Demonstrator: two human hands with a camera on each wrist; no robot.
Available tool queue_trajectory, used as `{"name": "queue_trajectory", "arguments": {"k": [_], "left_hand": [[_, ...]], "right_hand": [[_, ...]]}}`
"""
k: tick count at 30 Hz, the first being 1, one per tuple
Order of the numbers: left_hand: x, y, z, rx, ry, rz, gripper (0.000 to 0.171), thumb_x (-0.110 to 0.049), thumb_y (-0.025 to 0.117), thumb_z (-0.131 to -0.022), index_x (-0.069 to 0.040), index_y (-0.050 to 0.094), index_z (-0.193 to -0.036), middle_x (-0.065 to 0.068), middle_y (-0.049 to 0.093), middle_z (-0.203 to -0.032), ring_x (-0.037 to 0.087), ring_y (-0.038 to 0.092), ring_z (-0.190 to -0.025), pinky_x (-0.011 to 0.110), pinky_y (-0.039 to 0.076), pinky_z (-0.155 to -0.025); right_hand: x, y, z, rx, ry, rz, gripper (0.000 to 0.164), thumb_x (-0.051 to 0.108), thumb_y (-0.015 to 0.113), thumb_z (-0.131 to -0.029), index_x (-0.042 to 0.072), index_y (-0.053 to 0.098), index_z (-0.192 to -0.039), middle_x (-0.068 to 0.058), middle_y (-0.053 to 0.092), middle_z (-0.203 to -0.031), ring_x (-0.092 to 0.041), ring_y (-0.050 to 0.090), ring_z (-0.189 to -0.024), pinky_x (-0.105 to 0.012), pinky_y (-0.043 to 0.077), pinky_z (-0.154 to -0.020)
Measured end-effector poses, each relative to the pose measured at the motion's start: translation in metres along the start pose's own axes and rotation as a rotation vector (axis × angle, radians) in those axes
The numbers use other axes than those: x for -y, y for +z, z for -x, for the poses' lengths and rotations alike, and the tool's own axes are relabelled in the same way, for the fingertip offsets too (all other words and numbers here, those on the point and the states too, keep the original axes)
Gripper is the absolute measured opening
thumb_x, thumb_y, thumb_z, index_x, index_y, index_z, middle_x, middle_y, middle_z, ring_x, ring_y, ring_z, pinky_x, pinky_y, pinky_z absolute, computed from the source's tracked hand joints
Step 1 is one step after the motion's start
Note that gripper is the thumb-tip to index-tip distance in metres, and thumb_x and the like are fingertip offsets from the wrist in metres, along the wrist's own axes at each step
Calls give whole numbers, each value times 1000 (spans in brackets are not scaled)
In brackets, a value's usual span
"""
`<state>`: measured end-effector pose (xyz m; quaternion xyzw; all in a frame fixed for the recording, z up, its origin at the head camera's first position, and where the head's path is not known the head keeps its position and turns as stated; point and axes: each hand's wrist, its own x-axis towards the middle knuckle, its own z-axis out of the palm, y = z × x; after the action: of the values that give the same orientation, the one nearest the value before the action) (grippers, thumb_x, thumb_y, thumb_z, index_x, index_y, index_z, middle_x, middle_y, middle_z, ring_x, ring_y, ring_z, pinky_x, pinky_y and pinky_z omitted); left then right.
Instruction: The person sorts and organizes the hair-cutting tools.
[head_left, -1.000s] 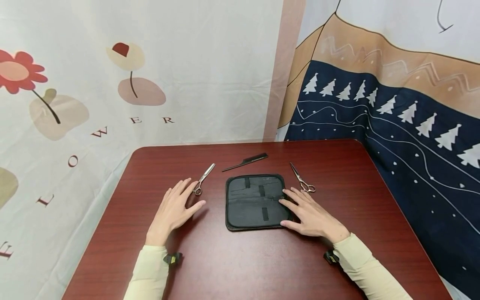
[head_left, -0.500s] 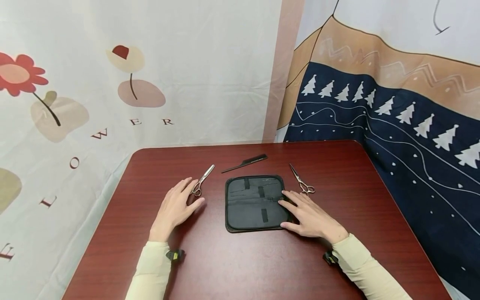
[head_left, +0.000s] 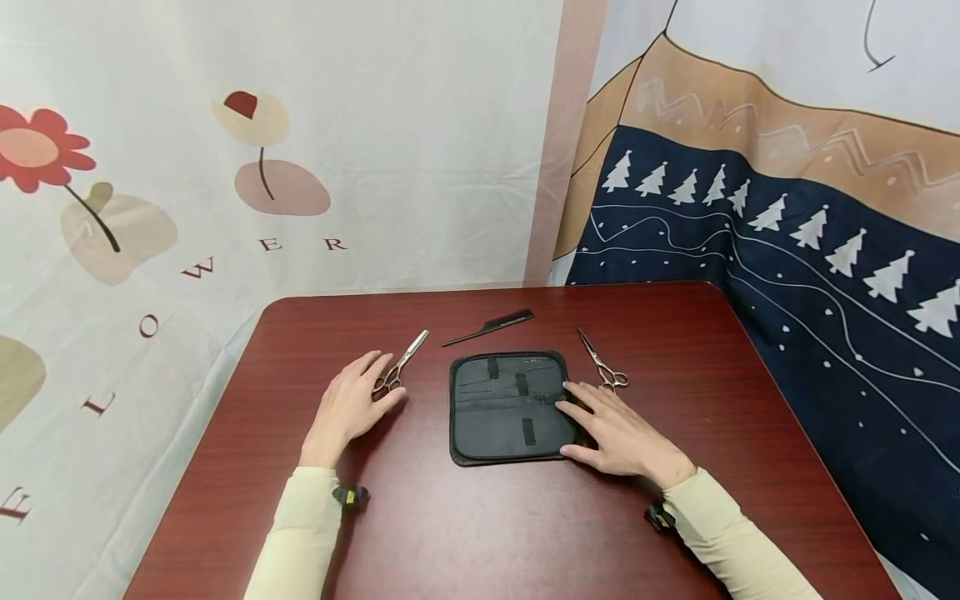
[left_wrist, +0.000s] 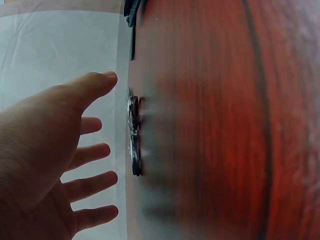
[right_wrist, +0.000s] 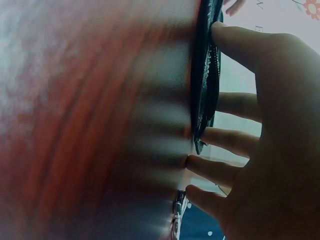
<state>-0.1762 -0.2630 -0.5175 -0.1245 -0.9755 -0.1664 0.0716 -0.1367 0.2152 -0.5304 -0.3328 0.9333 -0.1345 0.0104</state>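
In the head view my left hand [head_left: 349,407] hovers with spread fingers over the finger loops of a pair of silver scissors [head_left: 408,354] on the left. The left wrist view shows a gap between those fingertips and the scissors [left_wrist: 133,132]. A black zip case [head_left: 491,425] lies open and flat at the middle, its inside fitted with small elastic straps. My right hand [head_left: 622,433] rests its thumb and fingertips on the case's right edge, fingers straight. Just past its fingertips lies a second pair of scissors [head_left: 597,357]. A black tail comb [head_left: 495,324] lies behind the case.
Everything lies on a dark red wooden table [head_left: 465,542] with rounded corners. Printed cloth hangs behind the table's far edge [head_left: 420,167] and along its right side [head_left: 862,367]. Each wrist carries a small black camera.
My left hand has shifted slightly forward, its thumb now closer to the scissors' loops. The right hand has stayed on the case.
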Motion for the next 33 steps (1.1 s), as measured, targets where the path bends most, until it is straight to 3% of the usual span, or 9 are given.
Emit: {"name": "queue_trajectory", "arguments": {"k": [5, 13, 22, 33], "left_hand": [[2, 1, -3, 12, -19, -28, 67, -43, 79, -104, -4, 62, -157, 25, 63, -157, 53, 66, -136, 72, 55, -111], [3, 3, -3, 48, -57, -42, 67, -44, 77, -106, -1, 63, -156, 28, 65, -153, 56, 63, -137, 72, 55, -110], [4, 5, -3, 34, -38, -54, 54, -41, 78, -105, 0, 74, -139, 26, 68, -147, 54, 64, -132, 70, 55, -110], [2, 8, -6, 30, -29, -67, 39, -37, 81, -102, -6, 78, -125, 22, 70, -127, 47, 67, -110, 66, 57, -93]], "right_hand": [[0, 0, 0, -5, -5, -4, 70, 48, 80, -103, 11, 63, -160, -20, 49, -176, -46, 52, -160, -70, 41, -131], [2, 1, 0, 6, 10, -11, 70, 49, 79, -104, 12, 62, -161, -20, 48, -177, -48, 50, -161, -71, 41, -131], [3, 1, 2, 10, 16, -21, 70, 48, 79, -104, 12, 62, -161, -19, 48, -177, -48, 50, -161, -72, 41, -131], [3, 1, 2, 6, 15, -27, 70, 48, 80, -103, 11, 62, -161, -19, 48, -177, -47, 49, -162, -71, 40, -132]]}}
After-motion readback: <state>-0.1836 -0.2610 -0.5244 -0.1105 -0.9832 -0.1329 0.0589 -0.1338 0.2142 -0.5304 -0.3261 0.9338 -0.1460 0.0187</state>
